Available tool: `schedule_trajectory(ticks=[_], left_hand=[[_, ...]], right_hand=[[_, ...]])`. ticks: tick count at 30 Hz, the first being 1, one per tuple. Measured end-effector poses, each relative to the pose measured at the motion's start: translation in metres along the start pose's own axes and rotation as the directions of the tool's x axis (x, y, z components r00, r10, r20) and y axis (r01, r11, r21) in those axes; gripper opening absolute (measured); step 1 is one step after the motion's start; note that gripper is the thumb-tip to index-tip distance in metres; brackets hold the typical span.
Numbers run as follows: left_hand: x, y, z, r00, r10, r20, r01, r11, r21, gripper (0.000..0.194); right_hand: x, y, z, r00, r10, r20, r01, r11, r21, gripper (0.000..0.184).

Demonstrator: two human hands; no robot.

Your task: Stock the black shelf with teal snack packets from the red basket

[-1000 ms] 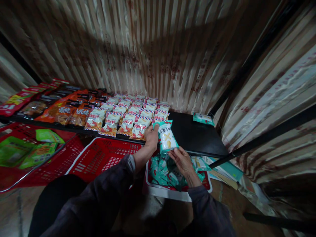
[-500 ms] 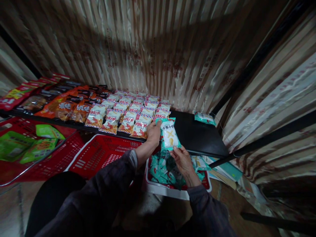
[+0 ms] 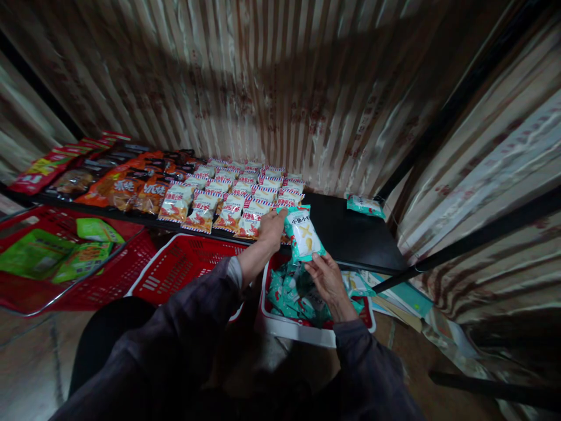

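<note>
1. Stretching between both hands, a teal packet has its printed face up toward the wearer; its long axis slants, the top end farther away and a little left, the bottom end nearer and to the right.
2. The left hand is clamped on the packet's upper left corner, thumb over the face; the right hand pinches the lower right edge between thumb and fingers.
3. Dark characters across the upper face read 小鱼小虾, the last bending around the packet's side; they stand upright to the wearer, with a slight lean. Smaller print above is illegible.
4. The packet is plump and glossy, with a teal border around a white panel showing yellow pieces: crossed sticks above, a rounded shape below.
5. Beneath the grip, more teal packets lie in a red basket with a white rim.
6. Left of the grip, rows of white-and-orange packets bear bold red characters, too small to read surely, and stripy top edges.
7. Right of the grip is bare black shelf; farther back along it lies another teal packet.
</note>
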State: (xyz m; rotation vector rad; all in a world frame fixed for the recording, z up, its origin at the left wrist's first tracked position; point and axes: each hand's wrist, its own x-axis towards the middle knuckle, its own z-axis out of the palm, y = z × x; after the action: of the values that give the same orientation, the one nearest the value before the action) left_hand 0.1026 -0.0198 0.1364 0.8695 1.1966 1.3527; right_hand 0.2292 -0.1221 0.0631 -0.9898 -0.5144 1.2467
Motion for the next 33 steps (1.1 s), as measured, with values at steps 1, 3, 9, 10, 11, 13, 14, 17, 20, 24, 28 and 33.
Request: schedule_trajectory(ticks=[1,3,9,10,11,13,14,17,20,24,28,33], left_hand=[[0.001,0.001,0.000,1.000,-0.009,0.030,0.009,1.000,0.004,0.023],[0.003,0.004,-0.001,0.990,-0.062,0.129,0.063,0.998,-0.003,0.021],[0.004,0.012,-0.003,0.967,-0.148,0.205,0.152,0.988,-0.006,0.017],[0.005,0.011,-0.002,0.972,-0.137,0.189,0.142,0.990,-0.016,0.016],[0.005,0.010,-0.002,0.977,-0.122,0.176,0.130,0.991,-0.031,0.014],[0.008,0.005,-0.001,0.979,-0.098,0.177,0.111,0.992,-0.062,0.012],[0.009,0.003,0.000,0.978,-0.093,0.187,0.108,0.991,-0.073,0.011],[0.012,-0.003,-0.001,0.976,-0.084,0.201,0.102,0.991,-0.084,0.012],[0.013,-0.004,-0.004,0.974,-0.099,0.203,0.114,0.991,-0.065,0.011],[0.013,-0.004,-0.007,0.977,-0.085,0.194,0.092,0.995,-0.027,0.008],[0.012,-0.006,-0.010,0.984,-0.036,0.176,0.032,0.999,0.030,0.006],[0.011,-0.001,-0.010,0.981,0.039,0.189,-0.065,0.989,0.134,0.006]], right_hand=[[0.000,0.000,-0.001,1.000,-0.008,-0.003,0.008,1.000,0.003,0.034],[0.001,-0.001,-0.003,1.000,-0.016,-0.017,0.016,1.000,0.011,0.035],[0.004,0.002,-0.007,0.999,-0.037,-0.035,0.038,0.999,0.027,0.035],[0.005,0.002,-0.006,0.998,-0.051,-0.028,0.051,0.998,0.025,0.034],[0.004,0.003,-0.005,0.998,-0.062,-0.026,0.063,0.998,0.022,0.034],[0.005,0.004,-0.004,0.996,-0.079,-0.035,0.079,0.997,0.016,0.034],[0.005,0.004,-0.004,0.995,-0.084,-0.044,0.085,0.996,0.015,0.035],[0.007,0.002,-0.004,0.992,-0.101,-0.071,0.102,0.995,0.013,0.039],[0.009,0.002,-0.006,0.991,-0.107,-0.082,0.107,0.994,-0.009,0.041],[0.010,0.005,-0.008,0.991,-0.110,-0.075,0.107,0.993,-0.049,0.040],[0.008,0.006,-0.010,0.986,-0.152,-0.070,0.144,0.984,-0.105,0.038],[0.007,0.004,-0.012,0.971,-0.231,-0.057,0.215,0.955,-0.202,0.037]])
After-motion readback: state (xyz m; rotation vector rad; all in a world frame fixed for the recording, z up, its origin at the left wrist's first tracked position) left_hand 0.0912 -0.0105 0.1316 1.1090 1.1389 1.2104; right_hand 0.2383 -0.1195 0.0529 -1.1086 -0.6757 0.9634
